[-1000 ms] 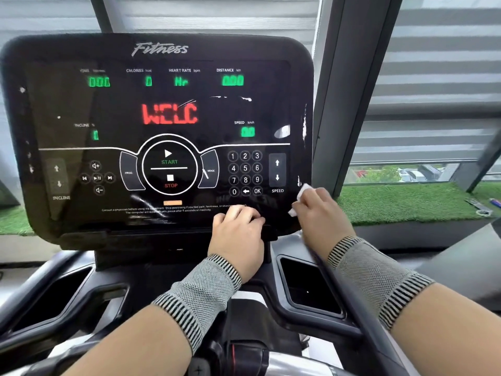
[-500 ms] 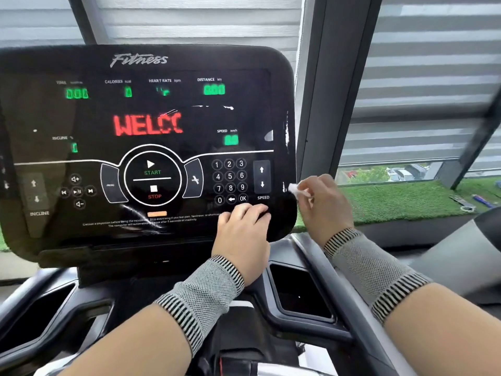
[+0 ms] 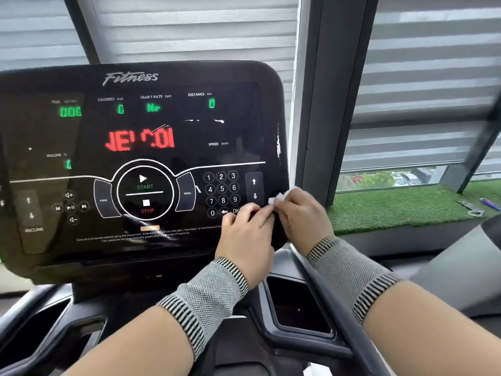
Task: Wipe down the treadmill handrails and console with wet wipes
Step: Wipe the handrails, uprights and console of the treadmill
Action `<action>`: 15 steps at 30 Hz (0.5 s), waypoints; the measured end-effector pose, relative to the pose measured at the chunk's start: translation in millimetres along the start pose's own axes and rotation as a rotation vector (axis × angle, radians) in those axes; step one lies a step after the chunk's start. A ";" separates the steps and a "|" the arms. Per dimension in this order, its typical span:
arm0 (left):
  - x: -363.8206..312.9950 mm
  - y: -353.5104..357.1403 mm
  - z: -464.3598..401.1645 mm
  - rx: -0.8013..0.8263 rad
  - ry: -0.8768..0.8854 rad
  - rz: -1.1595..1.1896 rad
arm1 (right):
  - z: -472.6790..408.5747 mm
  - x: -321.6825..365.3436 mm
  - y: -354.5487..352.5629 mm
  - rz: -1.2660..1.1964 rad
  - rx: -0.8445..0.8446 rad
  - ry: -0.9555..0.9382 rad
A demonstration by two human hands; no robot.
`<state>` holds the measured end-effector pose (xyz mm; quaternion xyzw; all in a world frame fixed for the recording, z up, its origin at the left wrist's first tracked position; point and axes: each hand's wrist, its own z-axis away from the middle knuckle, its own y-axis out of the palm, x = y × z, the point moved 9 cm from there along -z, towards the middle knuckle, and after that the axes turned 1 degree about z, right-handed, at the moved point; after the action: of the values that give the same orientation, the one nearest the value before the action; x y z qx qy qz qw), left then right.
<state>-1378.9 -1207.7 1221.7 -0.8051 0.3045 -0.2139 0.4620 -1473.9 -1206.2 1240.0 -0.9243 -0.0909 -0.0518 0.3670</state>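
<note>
The black treadmill console point(image 3: 135, 77) fills the left half of the view, its display lit green and red. My right hand point(image 3: 303, 218) pinches a small crumpled white wet wipe point(image 3: 276, 198) against the console's lower right corner, just beside the speed arrows. My left hand point(image 3: 246, 234) rests on the console face below the number keypad with its fingers bent. Its fingertips lie right next to my right hand, and I cannot tell if they touch the wipe. The right handrail point(image 3: 325, 294) runs down under my right forearm.
A recessed black tray point(image 3: 298, 308) sits below the console on the right, and the left handrail point(image 3: 40, 335) curves off at the lower left. A dark window pillar point(image 3: 320, 104) stands close behind the console's right edge. A ledge of artificial grass point(image 3: 393, 210) holds small tools point(image 3: 488, 204).
My right hand has carried the wipe up from the console's right edge onto its front corner. My left hand has slid right and up to meet it. The red display text has scrolled.
</note>
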 end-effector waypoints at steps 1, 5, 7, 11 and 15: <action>-0.2 0.4 -0.1 0.003 0.000 -0.002 | 6.9 2.1 1.8 -0.008 0.021 -0.021; 1.0 3.6 -1.8 0.034 -0.014 -0.019 | -11.7 3.2 -8.0 0.032 -0.009 -0.086; 0.4 6.9 -2.2 0.068 -0.024 -0.045 | -22.3 0.2 -11.3 0.049 -0.043 -0.087; -2.3 7.8 -1.5 0.060 -0.017 -0.035 | 4.9 -0.6 -3.2 0.053 0.021 -0.098; -1.4 5.5 -4.4 0.027 -0.009 -0.037 | 0.0 0.3 -6.4 0.037 0.010 -0.152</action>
<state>-1384.2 -1211.6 1218.9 -0.8051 0.2847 -0.2227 0.4703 -1474.9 -1201.6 1244.3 -0.9252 -0.1015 0.0257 0.3647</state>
